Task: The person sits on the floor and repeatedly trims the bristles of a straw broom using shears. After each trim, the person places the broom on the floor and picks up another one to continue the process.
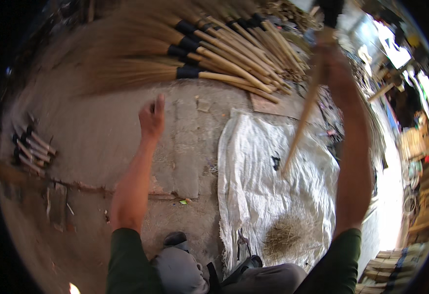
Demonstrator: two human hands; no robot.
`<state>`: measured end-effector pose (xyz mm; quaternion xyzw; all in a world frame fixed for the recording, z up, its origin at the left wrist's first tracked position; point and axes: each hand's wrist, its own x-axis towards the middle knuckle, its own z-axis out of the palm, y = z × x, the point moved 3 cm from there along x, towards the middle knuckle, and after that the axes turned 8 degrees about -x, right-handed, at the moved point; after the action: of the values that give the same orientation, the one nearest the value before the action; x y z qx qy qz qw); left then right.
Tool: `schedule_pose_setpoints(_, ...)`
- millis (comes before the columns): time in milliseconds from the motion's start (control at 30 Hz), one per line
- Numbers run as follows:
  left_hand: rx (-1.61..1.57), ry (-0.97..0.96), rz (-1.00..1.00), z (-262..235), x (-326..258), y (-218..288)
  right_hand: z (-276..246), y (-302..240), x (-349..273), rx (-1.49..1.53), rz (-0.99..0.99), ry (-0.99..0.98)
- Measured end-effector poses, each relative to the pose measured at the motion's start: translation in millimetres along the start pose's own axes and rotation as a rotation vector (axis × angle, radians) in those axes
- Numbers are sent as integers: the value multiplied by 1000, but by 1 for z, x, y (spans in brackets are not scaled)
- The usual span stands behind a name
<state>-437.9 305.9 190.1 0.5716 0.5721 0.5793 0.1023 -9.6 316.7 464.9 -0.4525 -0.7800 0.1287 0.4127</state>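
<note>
Up at my right, my right hand (329,54) clamps the broom stick (300,122), its length slanting down toward the white sheet (273,186); my left hand (152,117), loosely curled and empty, hovers nearer the broom pile (214,54).

Head camera looks steeply down (wide fisheye) at nearby ground
</note>
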Motion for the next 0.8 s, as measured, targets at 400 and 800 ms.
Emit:
schedule_pose_setpoints(400, -262, -1000, 162, 215, -77, 386, 178, 2, -320, 686, 276, -406)
schedule_pose_setpoints(800, -28, -1627, -119, 267, -281, 362, 126, 72, -475, 1495, 713, 779)
